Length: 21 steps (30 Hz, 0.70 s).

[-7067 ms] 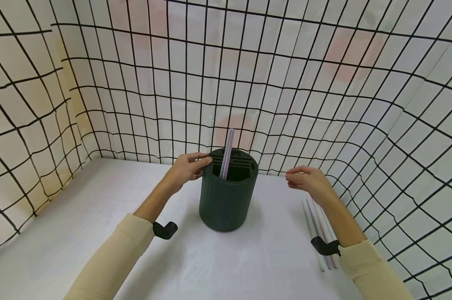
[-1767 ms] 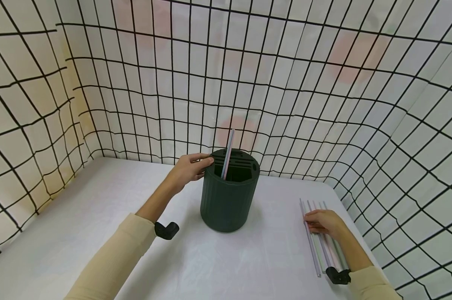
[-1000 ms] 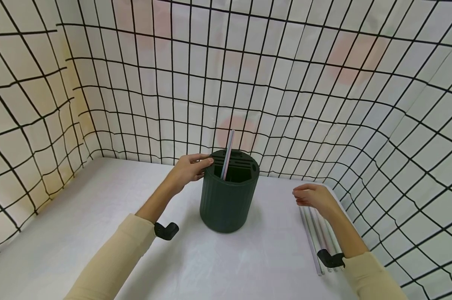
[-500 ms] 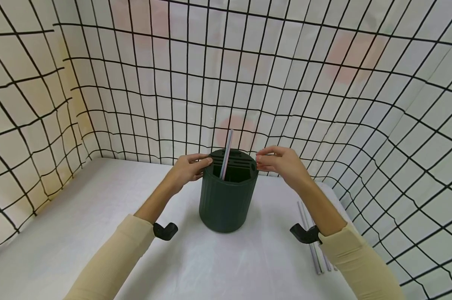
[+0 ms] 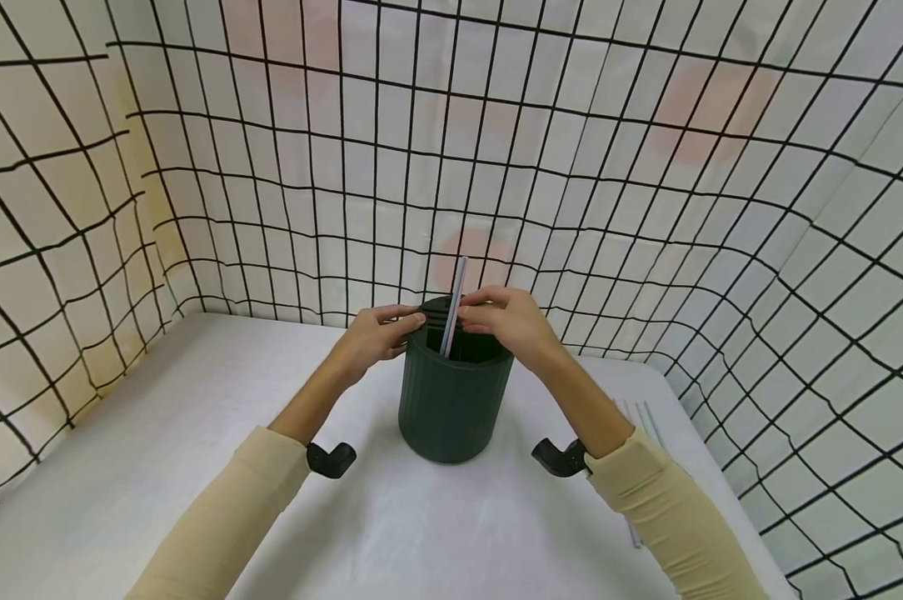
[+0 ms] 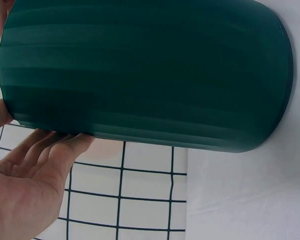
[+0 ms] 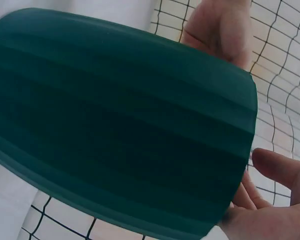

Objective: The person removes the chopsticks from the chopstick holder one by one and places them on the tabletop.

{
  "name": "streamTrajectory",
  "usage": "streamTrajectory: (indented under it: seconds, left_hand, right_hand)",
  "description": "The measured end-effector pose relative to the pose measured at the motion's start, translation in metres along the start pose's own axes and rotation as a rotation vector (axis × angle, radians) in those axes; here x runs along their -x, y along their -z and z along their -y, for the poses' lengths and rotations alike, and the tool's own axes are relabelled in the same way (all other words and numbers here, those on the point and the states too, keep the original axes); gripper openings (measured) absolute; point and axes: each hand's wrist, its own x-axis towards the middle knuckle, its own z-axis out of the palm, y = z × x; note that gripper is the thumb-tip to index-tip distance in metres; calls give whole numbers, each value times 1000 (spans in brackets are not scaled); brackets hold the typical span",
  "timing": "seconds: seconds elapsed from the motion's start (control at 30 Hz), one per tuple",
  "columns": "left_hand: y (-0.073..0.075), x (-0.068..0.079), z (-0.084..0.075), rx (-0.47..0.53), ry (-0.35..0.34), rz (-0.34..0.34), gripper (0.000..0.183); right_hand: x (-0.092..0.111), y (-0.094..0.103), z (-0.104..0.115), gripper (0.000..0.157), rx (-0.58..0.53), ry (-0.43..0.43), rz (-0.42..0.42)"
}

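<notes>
A dark green ribbed utensil holder [image 5: 451, 400] with a slotted top stands upright on the table. A few pastel chopsticks [image 5: 454, 308] lean in its large front opening, their upper ends rising above the rim. My left hand [image 5: 376, 337] grips the rim at the left, thumb on top and fingers on the outer wall, as the left wrist view shows at the holder's side [image 6: 140, 75]. My right hand [image 5: 507, 321] is over the opening, fingertips right beside the chopsticks. In the right wrist view the right thumb [image 7: 277, 167] and fingers stand apart behind the rim.
More pastel chopsticks [image 5: 650, 421] lie on the white table [image 5: 436, 533] at the right, mostly hidden under my right forearm. A black wire grid [image 5: 376, 196] before pale sheeting encloses the back and both sides.
My right hand laid a chopstick with the others on the right, rose, and moved left to the holder. Fewer chopsticks stand in the holder than seven seconds ago. The left hand kept its grip.
</notes>
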Motion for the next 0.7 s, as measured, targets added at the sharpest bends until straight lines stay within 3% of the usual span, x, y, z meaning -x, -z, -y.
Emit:
streamTrajectory:
  seconds: [0.37, 0.57, 0.7]
  left_hand:
    - [0, 0, -1, -4, -4, 3, 53]
    - [-1, 0, -1, -6, 2, 1, 53]
    - [-1, 0, -1, 2, 6, 3, 54]
  right_hand:
    - [-3, -10, -6, 32, 60, 0, -48]
    - [-2, -9, -7, 31, 20, -3, -81]
    - [0, -6, -2, 29, -73, 9, -99]
